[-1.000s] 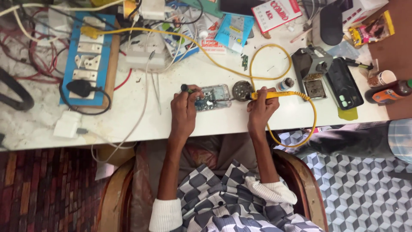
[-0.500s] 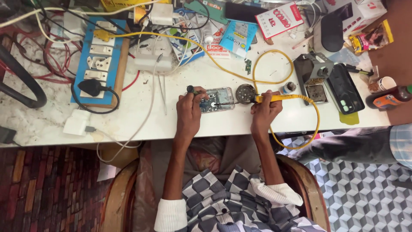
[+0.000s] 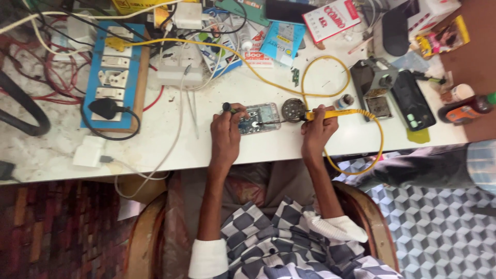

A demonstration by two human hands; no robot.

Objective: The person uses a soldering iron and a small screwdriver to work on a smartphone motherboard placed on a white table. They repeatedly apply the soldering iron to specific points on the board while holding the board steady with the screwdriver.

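From the head camera, looking straight down, the person sits close against the near edge of the white desk (image 3: 320, 147), both forearms reaching over it. The left hand (image 3: 226, 135) is closed on a thin dark-handled tool (image 3: 231, 109) and rests its fingers against the small opened phone (image 3: 257, 119), which lies flat a little in from the near edge, about midway along it; the hand seems to pin the phone down so it cannot slide. The right hand (image 3: 316, 129) is wrapped tight around the yellow soldering iron (image 3: 330, 113), held low and nearly level so its tip reaches sideways onto the exposed board. Between the phone and the iron's grip sits a round tin of brass wool (image 3: 293, 109), kept just beside the work, probably for wiping the tip. The iron's yellow cord (image 3: 380, 147) loops off the near edge and back up toward the far side, slack enough not to drag on the wrist. A black phone (image 3: 412, 107) and a dark stand (image 3: 381, 77) lie toward the right end, a blue switch board (image 3: 114, 77) toward the left end, well apart from the hands.
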